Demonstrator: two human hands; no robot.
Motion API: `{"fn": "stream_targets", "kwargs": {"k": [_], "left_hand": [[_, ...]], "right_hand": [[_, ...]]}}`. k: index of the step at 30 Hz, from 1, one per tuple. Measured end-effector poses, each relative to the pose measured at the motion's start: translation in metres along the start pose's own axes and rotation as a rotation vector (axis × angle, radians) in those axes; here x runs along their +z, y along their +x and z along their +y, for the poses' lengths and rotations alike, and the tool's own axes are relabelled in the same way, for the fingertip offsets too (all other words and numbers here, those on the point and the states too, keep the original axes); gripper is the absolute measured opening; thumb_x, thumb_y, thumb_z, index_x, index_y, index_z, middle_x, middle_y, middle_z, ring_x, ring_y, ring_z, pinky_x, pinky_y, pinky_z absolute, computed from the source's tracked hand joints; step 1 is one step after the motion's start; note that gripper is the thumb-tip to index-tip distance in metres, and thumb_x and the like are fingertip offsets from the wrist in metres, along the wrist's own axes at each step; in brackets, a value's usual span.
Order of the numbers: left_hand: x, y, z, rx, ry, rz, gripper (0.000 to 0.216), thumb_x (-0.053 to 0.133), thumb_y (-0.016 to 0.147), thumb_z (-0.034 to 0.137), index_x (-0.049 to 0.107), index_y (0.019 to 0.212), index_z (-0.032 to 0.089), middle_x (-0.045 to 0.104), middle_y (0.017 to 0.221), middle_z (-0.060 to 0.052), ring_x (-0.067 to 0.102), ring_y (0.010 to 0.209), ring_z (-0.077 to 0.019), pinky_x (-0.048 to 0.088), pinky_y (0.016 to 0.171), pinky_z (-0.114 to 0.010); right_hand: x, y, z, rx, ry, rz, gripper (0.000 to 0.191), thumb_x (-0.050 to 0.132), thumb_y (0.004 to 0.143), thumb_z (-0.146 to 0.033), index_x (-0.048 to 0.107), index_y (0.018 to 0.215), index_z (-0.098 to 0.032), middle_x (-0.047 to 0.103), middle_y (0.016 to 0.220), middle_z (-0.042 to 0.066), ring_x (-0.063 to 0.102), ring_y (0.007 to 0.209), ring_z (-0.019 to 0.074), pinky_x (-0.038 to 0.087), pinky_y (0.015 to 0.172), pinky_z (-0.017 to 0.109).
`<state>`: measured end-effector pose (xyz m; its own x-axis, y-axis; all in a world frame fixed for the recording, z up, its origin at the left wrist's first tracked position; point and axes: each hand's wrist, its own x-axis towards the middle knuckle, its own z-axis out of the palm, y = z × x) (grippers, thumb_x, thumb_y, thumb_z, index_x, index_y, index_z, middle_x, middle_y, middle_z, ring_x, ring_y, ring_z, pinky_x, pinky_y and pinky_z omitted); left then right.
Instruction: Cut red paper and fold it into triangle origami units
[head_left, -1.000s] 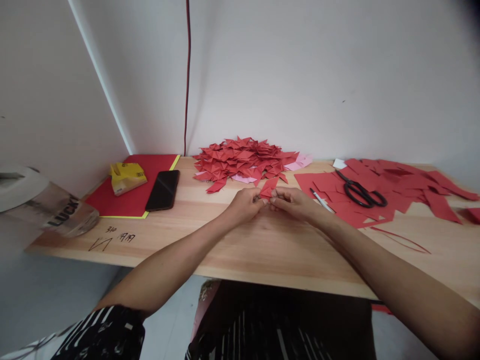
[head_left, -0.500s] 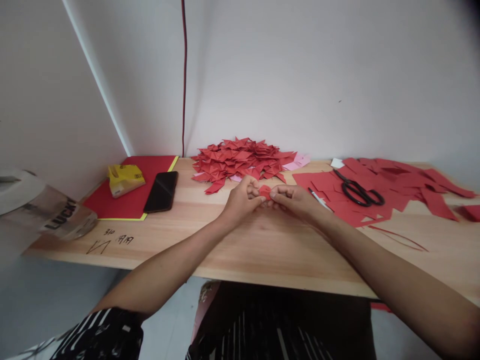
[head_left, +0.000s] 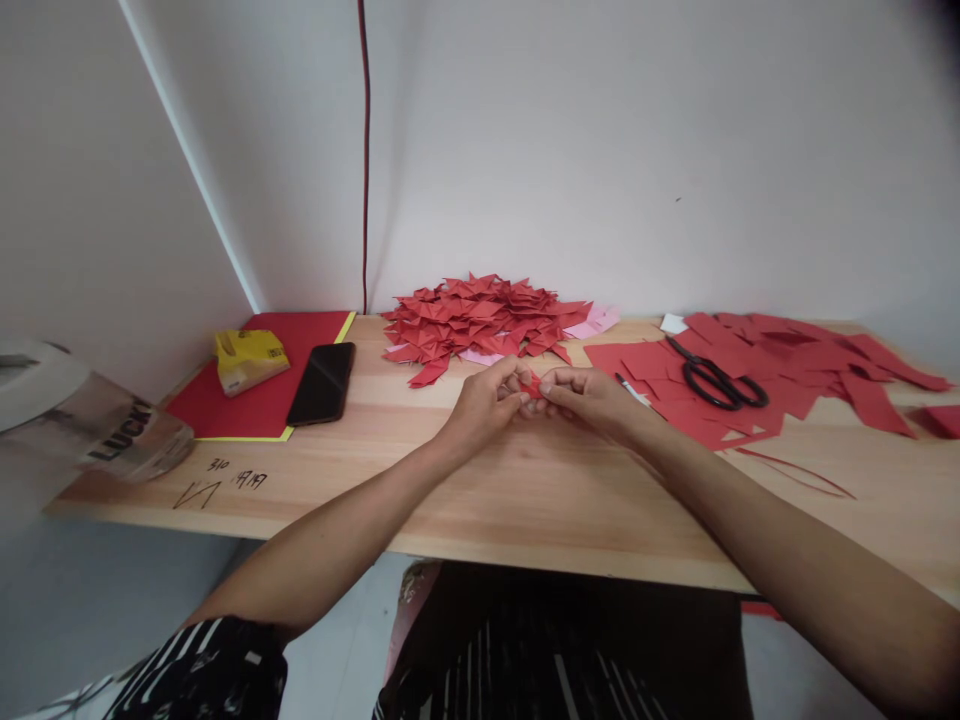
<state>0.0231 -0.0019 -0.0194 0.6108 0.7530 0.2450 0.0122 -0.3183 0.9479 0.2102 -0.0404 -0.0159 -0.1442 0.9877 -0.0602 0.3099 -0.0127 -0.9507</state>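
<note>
Left hand and right hand pinch small red paper piece, seemingly part-folded; spiky red-paper heap appears done, flat red-paper sheets remain.

Left arm, right arm stretched forward. Left hand, right hand close together, both curled, pinching.
</note>
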Motion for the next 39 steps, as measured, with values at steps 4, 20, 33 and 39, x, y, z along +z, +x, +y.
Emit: {"fn": "stream_targets", "kwargs": {"k": [4,20,33,39], "left_hand": [[0.0,0.0,0.0,-0.023,-0.001,-0.026,0.009,0.053,0.079,0.013,0.048,0.084,0.018,0.056,0.072,0.003,0.065,0.064,-0.0119,0.047,0.056,-0.02],[0.002,0.004,-0.008,-0.113,-0.149,0.017,0.014,0.057,0.074,0.005,0.049,0.074,0.016,0.066,0.065,0.0,0.071,0.067,-0.0158,0.056,0.06,-0.025],[0.003,0.005,-0.013,-0.146,-0.183,0.042,0.012,0.058,0.071,0.004,0.052,0.07,0.015,0.069,0.065,-0.001,0.072,0.069,-0.0158,0.059,0.068,-0.029],[0.003,0.003,-0.012,-0.104,-0.12,0.058,0.012,0.055,0.07,0.003,0.053,0.07,0.015,0.069,0.068,-0.001,0.071,0.07,-0.0146,0.058,0.069,-0.028]], "right_hand": [[0.0,0.0,0.0,-0.037,-0.066,-0.02,0.037,0.06,0.081,-0.054,0.06,0.072,-0.018,0.062,0.066,0.001,0.046,0.052,0.01,0.029,0.047,0.025],[-0.001,-0.001,-0.001,-0.033,-0.049,-0.014,0.033,0.06,0.08,-0.051,0.059,0.076,-0.019,0.064,0.069,0.001,0.048,0.053,0.0095,0.031,0.048,0.024],[-0.004,0.001,0.006,-0.026,-0.016,-0.027,0.033,0.061,0.082,-0.052,0.061,0.075,-0.019,0.067,0.073,0.002,0.05,0.054,0.0091,0.035,0.049,0.024],[-0.005,0.001,0.004,-0.015,-0.054,-0.064,0.037,0.061,0.082,-0.054,0.063,0.073,-0.018,0.067,0.073,0.003,0.053,0.056,0.0095,0.037,0.051,0.024]]}}
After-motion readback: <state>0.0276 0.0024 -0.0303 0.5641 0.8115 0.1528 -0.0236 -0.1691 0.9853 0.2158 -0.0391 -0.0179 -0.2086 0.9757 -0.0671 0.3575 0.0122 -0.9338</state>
